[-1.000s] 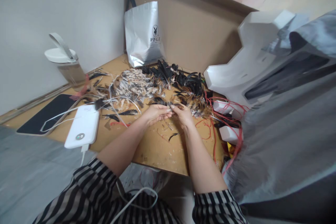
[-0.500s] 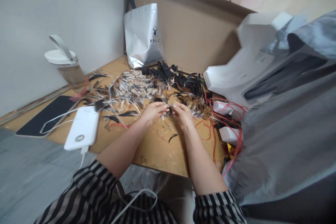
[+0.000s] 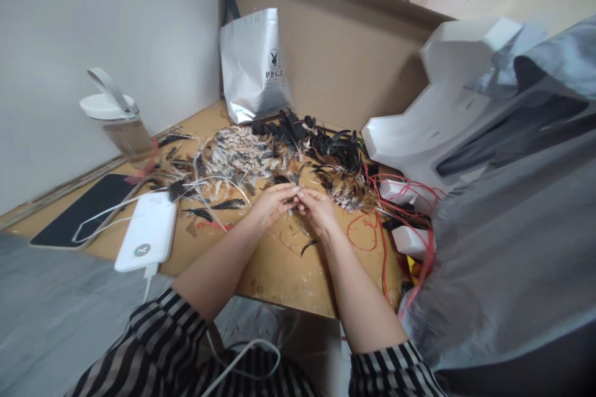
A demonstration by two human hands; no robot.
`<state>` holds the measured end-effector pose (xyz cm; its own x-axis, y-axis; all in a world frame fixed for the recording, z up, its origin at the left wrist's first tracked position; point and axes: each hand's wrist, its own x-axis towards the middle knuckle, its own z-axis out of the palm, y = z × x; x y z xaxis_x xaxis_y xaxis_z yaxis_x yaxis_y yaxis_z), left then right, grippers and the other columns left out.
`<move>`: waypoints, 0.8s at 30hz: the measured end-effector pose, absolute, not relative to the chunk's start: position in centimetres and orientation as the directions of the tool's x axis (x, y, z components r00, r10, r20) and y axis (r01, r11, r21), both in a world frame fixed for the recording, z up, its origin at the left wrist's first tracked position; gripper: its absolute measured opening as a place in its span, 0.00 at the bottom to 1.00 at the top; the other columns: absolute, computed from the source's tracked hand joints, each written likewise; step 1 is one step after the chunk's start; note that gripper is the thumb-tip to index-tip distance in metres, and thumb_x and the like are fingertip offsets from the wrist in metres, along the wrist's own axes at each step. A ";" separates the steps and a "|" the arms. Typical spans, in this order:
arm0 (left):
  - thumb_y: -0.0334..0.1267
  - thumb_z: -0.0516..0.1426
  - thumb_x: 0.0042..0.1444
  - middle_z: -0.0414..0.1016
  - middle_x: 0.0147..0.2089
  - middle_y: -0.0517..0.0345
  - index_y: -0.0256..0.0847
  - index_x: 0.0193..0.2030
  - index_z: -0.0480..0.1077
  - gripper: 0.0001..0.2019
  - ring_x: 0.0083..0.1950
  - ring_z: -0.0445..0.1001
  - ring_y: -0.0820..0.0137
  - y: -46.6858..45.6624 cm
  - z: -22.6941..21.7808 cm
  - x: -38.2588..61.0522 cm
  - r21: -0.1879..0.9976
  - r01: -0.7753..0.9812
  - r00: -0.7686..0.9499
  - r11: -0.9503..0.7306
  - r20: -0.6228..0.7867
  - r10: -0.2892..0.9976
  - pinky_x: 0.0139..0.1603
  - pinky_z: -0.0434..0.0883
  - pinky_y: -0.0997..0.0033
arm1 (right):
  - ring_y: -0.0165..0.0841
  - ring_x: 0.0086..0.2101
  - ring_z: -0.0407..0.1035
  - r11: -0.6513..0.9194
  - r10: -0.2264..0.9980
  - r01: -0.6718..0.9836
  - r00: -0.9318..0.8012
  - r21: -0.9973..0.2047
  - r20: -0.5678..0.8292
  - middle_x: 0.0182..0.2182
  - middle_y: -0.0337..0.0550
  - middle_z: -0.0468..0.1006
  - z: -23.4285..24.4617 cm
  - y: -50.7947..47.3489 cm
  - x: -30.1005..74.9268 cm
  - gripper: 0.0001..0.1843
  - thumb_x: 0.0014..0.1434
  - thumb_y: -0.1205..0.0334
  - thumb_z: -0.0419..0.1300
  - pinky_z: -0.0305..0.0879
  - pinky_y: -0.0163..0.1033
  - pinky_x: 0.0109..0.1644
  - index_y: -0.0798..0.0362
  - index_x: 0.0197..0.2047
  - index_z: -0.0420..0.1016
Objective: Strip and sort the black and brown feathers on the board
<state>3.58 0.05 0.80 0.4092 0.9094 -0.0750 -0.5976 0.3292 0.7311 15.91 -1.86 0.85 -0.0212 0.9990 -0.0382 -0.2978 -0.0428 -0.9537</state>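
My left hand (image 3: 272, 203) and my right hand (image 3: 316, 209) meet over the middle of the wooden table (image 3: 274, 267). The fingertips of both are pinched together on a small dark feather (image 3: 294, 198) held between them. Just behind the hands lies a wide heap of feathers: pale speckled ones (image 3: 237, 152) to the left, black ones (image 3: 321, 139) at the back, brown ones (image 3: 349, 189) to the right. A single dark feather (image 3: 308, 245) lies on the table under my right wrist.
A white power bank (image 3: 148, 231) with a white cable lies left, beside a black phone (image 3: 81, 209) and a lidded cup (image 3: 118, 118). A silver bag (image 3: 254, 65) stands at the back. Red threads (image 3: 386, 223) and white spools (image 3: 410, 239) lie right, below white moulded foam (image 3: 442, 105).
Both hands have drifted slightly nearer to me and to the left, still pinched together on the feather. The view has tilted a little.
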 end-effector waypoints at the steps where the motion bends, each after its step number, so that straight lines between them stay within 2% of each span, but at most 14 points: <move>1: 0.30 0.63 0.42 0.73 0.28 0.55 0.32 0.33 0.74 0.09 0.29 0.69 0.77 0.0 0.8 3.6 0.731 -0.598 0.406 0.328 -0.076 0.911 0.38 0.68 0.74 | 0.21 0.18 0.56 -0.044 0.999 -0.296 -0.023 -0.954 -0.039 0.22 0.37 0.72 0.9 -1.9 15.9 0.11 0.39 0.56 0.67 0.50 0.29 0.20 0.54 0.25 0.75; 18: 0.33 0.63 0.43 0.75 0.31 0.52 0.33 0.33 0.74 0.09 0.31 0.71 0.75 0.3 0.4 3.5 0.770 -0.566 0.417 0.295 -0.041 0.908 0.39 0.68 0.73 | 0.21 0.17 0.54 -0.002 1.000 -0.265 -0.016 -0.964 0.002 0.19 0.35 0.68 0.9 -2.0 15.6 0.13 0.40 0.54 0.66 0.48 0.30 0.21 0.55 0.22 0.70; 22: 0.33 0.64 0.41 0.76 0.34 0.52 0.33 0.30 0.74 0.08 0.34 0.72 0.76 0.5 0.4 3.2 0.780 -0.549 0.392 0.299 -0.075 0.917 0.43 0.68 0.73 | 0.23 0.17 0.54 0.031 0.999 -0.127 -0.010 -0.991 0.032 0.17 0.35 0.68 0.6 -1.8 15.9 0.13 0.44 0.51 0.62 0.49 0.31 0.22 0.54 0.24 0.72; 24: 0.33 0.65 0.41 0.76 0.36 0.52 0.33 0.29 0.73 0.08 0.35 0.72 0.76 0.6 0.4 3.2 0.782 -0.551 0.374 0.293 -0.083 0.924 0.44 0.67 0.74 | 0.25 0.19 0.57 0.124 0.992 0.024 0.020 -0.992 0.125 0.20 0.36 0.70 0.7 -1.9 16.1 0.12 0.46 0.52 0.61 0.53 0.32 0.25 0.53 0.26 0.73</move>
